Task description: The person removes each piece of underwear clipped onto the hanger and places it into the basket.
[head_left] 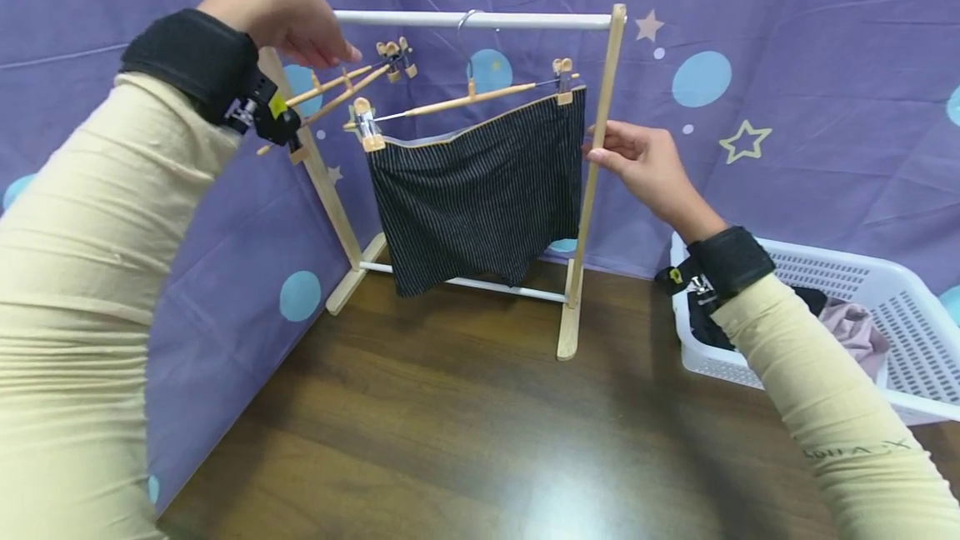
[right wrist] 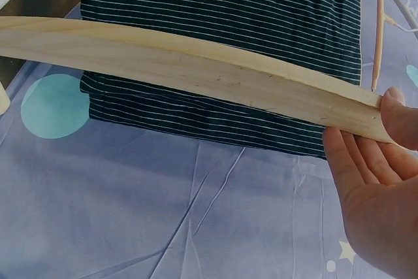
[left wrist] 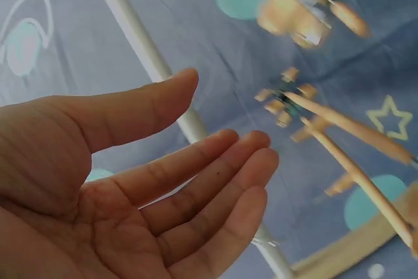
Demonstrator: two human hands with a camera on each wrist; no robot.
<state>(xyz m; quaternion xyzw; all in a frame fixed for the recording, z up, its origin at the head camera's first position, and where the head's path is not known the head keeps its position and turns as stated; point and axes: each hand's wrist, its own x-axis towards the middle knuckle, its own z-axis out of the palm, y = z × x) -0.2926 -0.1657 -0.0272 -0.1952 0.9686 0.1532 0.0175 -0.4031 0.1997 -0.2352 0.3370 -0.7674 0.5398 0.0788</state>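
Observation:
A small wooden rack with a white rail (head_left: 480, 20) stands on the table. Dark striped shorts (head_left: 480, 190) hang from it, clipped to a wooden hanger (head_left: 465, 98). My left hand (head_left: 300, 23) is raised at the rail's left end, just above two empty clip hangers (head_left: 341, 90). In the left wrist view that hand (left wrist: 196, 181) is palm-up with relaxed fingers and holds nothing; the rail (left wrist: 140, 44) and the empty hangers (left wrist: 353, 142) lie beyond it. My right hand (head_left: 637, 161) touches the rack's right post (head_left: 600, 107) with straight fingers (right wrist: 366, 174), beside the shorts (right wrist: 228, 4).
A white plastic basket (head_left: 900, 290) with dark and pink clothes sits at the right edge of the dark wooden table (head_left: 450, 440). A purple backdrop with stars and blue dots (head_left: 787, 107) hangs behind and along the left.

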